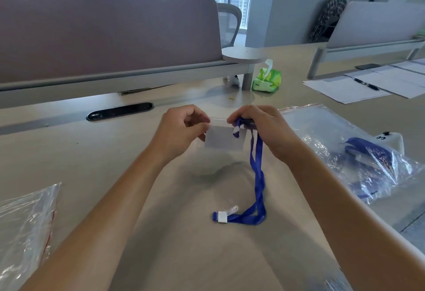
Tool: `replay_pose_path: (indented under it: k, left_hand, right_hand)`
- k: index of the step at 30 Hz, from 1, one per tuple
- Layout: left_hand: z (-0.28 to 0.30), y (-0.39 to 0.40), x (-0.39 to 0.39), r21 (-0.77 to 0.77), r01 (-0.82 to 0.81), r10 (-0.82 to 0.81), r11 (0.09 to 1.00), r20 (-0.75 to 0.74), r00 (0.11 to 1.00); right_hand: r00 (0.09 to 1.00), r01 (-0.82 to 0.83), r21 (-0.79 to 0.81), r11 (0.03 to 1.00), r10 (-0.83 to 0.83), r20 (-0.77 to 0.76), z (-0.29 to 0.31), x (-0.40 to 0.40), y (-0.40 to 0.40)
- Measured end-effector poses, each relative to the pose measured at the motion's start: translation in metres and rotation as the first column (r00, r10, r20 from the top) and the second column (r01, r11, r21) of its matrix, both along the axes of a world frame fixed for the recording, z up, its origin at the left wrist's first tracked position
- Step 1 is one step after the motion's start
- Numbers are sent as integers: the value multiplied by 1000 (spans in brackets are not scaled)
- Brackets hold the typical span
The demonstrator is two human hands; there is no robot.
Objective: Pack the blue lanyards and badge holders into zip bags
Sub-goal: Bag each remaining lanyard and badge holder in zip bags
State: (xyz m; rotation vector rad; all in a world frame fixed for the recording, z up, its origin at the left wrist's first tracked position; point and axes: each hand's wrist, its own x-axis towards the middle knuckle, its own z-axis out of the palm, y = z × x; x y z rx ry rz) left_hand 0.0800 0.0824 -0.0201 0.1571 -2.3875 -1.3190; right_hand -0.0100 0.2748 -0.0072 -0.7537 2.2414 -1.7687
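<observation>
Left hand (181, 129) pinches badge holder (224, 140); right hand (262, 129) grips lanyard (257, 175).

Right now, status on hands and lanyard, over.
Left hand pinches badge holder. Right hand grips blue lanyard, its tail on desk. Filled zip bag right; nothing blocking.

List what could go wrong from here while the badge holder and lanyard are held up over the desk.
1. The left hand only pinches the clear badge holder at one edge, so it may slip or twist.
2. The blue lanyard, gripped by the right hand, trails onto the desk; its loose end could snag or drag.
3. The zip bag at right already holds lanyards; its mouth may be awkward to open with both hands busy.
</observation>
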Motion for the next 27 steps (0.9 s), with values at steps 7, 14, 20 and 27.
replay_pose_path:
  k: [7, 14, 20, 27]
  left_hand:
    - [25, -6, 11, 20, -20, 21, 1000, -68, 997]
    - [40, -14, 24, 74, 73, -64, 995, -119, 991]
    - [44, -18, 25, 103, 12, 4, 995, -154, 988]
    - [32, -25, 24, -76, -123, 113, 989, -130, 985]
  right_hand:
    - [951, -25, 150, 988, 70, -301, 34, 13, -6]
    - [902, 42, 201, 979, 49, -428, 58, 15, -7]
    - [893, 77, 143, 987, -5, -449, 50, 24, -8]
    - [933, 229, 68, 971, -199, -300, 30, 22, -12]
